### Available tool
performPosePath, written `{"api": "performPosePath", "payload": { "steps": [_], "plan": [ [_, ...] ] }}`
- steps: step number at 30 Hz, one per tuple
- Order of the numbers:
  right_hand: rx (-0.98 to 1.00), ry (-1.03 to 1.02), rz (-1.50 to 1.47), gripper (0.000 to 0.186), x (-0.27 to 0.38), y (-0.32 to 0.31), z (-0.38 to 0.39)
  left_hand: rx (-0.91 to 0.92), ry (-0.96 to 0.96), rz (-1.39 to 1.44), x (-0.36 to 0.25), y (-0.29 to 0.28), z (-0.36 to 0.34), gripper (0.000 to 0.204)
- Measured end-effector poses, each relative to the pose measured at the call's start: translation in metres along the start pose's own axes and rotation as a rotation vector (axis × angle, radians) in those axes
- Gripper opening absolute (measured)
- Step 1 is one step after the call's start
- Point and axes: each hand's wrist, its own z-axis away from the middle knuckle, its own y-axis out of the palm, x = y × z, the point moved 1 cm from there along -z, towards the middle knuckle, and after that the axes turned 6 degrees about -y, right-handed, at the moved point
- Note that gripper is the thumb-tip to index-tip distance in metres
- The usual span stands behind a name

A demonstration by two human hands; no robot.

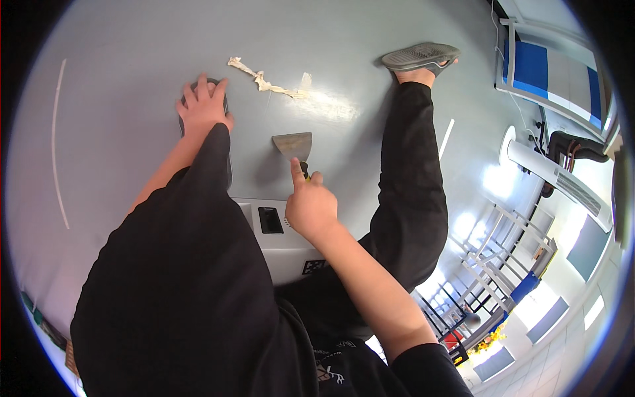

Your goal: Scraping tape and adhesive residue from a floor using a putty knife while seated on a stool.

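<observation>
Grey floor carries a crumpled pale strip beyond the putty knife; right grip clasps its handle, left grip spreads open on a shoe. A low blade should mark least.

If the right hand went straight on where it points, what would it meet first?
The right hand, scraper leading, would probably meet the crumpled strip on the floor, though the blade's height is unclear.
</observation>
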Motion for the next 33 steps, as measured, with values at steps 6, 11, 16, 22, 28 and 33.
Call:
{"api": "performPosePath", "payload": {
  "steps": [6, 11, 16, 22, 28, 33],
  "plan": [
    [-0.283, -0.007, -0.105, 0.062, -0.027, -0.002, -0.018, -0.043, 0.019, 0.038, -0.008, 0.004, 0.005, 0.077],
    [-0.220, -0.012, -0.089, 0.049, -0.014, -0.013, -0.027, -0.043, 0.015, 0.022, -0.005, 0.001, 0.005, 0.076],
    [-0.098, 0.078, -0.110, 0.047, -0.005, -0.031, -0.030, -0.015, 0.008, 0.008, -0.008, 0.002, 0.003, 0.076],
    [-0.209, 0.069, -0.119, 0.051, -0.005, -0.020, -0.023, -0.040, 0.013, 0.016, -0.004, 0.003, 0.004, 0.074],
    [-0.208, 0.075, -0.080, 0.054, -0.016, 0.000, -0.041, -0.107, 0.003, 0.018, -0.007, 0.002, 0.013, 0.077],
    [-0.257, 0.060, -0.042, 0.057, -0.019, -0.009, -0.075, -0.076, 0.030, 0.025, -0.005, 0.004, 0.008, 0.077]
  ]
}}
